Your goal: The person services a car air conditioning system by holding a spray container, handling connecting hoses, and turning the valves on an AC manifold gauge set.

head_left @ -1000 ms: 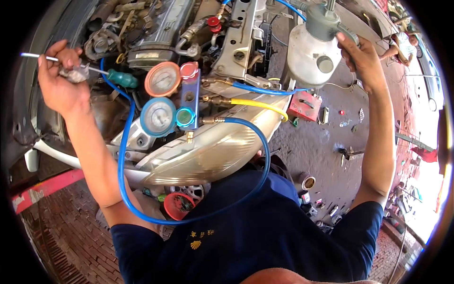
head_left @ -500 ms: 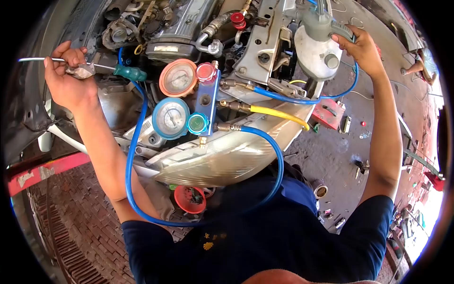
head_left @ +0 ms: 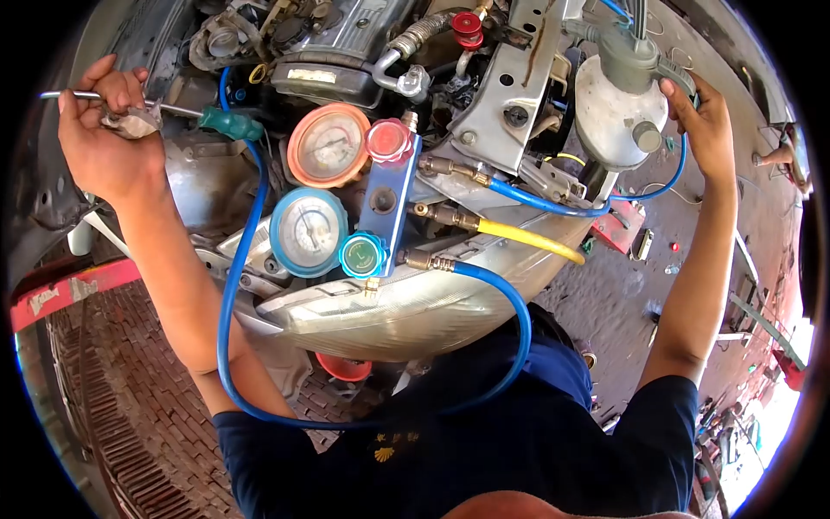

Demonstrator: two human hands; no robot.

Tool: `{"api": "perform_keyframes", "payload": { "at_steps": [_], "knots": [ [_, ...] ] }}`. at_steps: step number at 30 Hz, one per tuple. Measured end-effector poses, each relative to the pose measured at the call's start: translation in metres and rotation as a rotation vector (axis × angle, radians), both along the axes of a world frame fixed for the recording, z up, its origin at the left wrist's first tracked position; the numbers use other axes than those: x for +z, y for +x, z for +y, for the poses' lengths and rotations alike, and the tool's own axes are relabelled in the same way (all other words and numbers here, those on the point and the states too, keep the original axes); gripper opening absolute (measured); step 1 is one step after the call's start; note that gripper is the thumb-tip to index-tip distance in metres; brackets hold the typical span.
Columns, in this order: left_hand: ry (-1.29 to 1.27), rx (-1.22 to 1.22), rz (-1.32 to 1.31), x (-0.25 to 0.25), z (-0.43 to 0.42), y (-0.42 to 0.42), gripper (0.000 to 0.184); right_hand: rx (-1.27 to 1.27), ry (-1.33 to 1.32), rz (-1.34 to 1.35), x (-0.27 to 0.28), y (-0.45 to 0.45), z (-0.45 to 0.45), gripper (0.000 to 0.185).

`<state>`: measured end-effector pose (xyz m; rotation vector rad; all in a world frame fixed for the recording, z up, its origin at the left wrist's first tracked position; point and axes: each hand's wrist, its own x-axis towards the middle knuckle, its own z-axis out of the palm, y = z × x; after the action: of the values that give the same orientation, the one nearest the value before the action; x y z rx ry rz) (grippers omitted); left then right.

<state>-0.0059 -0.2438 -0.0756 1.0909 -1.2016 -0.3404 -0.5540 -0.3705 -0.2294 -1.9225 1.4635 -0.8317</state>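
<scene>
My left hand [head_left: 117, 151] is closed around the long metal shaft of a screwdriver [head_left: 231, 124] with a green handle. A crumpled, greyish-brown scrap [head_left: 134, 121] sits against its palm. On the other side, my right hand [head_left: 709, 130] wraps round the grey handle of a white bottle [head_left: 614, 117] with a grey top, held upright beside the car's front frame. Between my arms is a manifold gauge set [head_left: 385, 203] with a red gauge [head_left: 328, 145] and a blue gauge [head_left: 309, 232]. A blue hose [head_left: 226, 324] loops from it across my front.
The open engine bay [head_left: 346, 35] lies ahead, with a headlight [head_left: 415, 311] in front of me. A yellow hose [head_left: 536, 240] leaves the gauge set. Below are a red bowl [head_left: 344, 368] and a red box [head_left: 618, 227]. Another person's limb [head_left: 774, 157] shows at far right.
The view has shifted slightly. The bottle and my right hand appear farther right and lower, while my left hand with the screwdriver appears a little farther left. Both holds stay the same.
</scene>
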Motion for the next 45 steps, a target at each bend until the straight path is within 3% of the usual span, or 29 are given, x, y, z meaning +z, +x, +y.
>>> {"api": "perform_keyframes", "payload": {
  "at_steps": [7, 23, 26, 28, 30, 31, 32, 33, 34, 36, 37, 42, 44, 45],
  "knots": [
    [-0.032, -0.170, -0.014, 0.002, 0.002, 0.010, 0.053, 0.002, -0.007, -0.047, -0.009, -0.006, -0.006, 0.045],
    [-0.029, -0.203, -0.061, 0.001, -0.001, 0.008, 0.054, 0.004, -0.001, -0.036, -0.009, -0.009, -0.005, 0.047],
    [-0.026, -0.172, -0.070, 0.000, -0.002, -0.001, 0.054, 0.012, -0.001, -0.030, -0.012, -0.011, -0.007, 0.047],
    [-0.035, 0.017, -0.078, -0.001, -0.003, -0.015, 0.053, 0.016, -0.001, -0.038, -0.013, -0.012, -0.009, 0.046],
    [-0.030, 0.052, -0.094, 0.004, 0.003, -0.004, 0.055, -0.008, 0.058, 0.081, -0.006, -0.010, -0.009, 0.039],
    [-0.030, 0.065, -0.089, 0.001, -0.001, -0.006, 0.057, -0.015, 0.050, 0.019, -0.005, -0.002, -0.003, 0.040],
    [0.027, 0.392, -0.035, 0.006, -0.001, -0.057, 0.054, -0.064, 0.022, 0.006, 0.004, 0.008, 0.010, 0.042],
    [0.149, 0.280, -0.036, -0.005, 0.003, 0.009, 0.051, -0.115, 0.014, 0.102, 0.011, 0.003, 0.014, 0.050],
    [0.145, 0.219, -0.049, -0.014, -0.003, 0.022, 0.049, -0.138, 0.029, 0.171, 0.010, 0.007, 0.009, 0.059],
    [0.035, 0.099, -0.078, -0.005, -0.007, -0.013, 0.046, -0.165, 0.101, 0.233, 0.018, -0.003, 0.009, 0.077],
    [-0.003, 0.049, -0.097, -0.004, -0.010, -0.016, 0.046, -0.094, -0.129, 0.083, -0.008, -0.008, 0.000, 0.073],
    [-0.118, -0.022, -0.069, 0.004, -0.008, -0.012, 0.049, -0.036, -0.185, 0.142, -0.002, -0.011, -0.002, 0.075],
    [0.009, 0.079, 0.518, 0.033, -0.011, -0.060, 0.053, -0.107, -0.025, 0.158, 0.008, -0.007, 0.002, 0.080],
    [-0.042, 0.004, 0.096, 0.009, -0.007, -0.031, 0.054, -0.168, -0.078, 0.280, 0.013, -0.007, 0.005, 0.082]
  ]
}}
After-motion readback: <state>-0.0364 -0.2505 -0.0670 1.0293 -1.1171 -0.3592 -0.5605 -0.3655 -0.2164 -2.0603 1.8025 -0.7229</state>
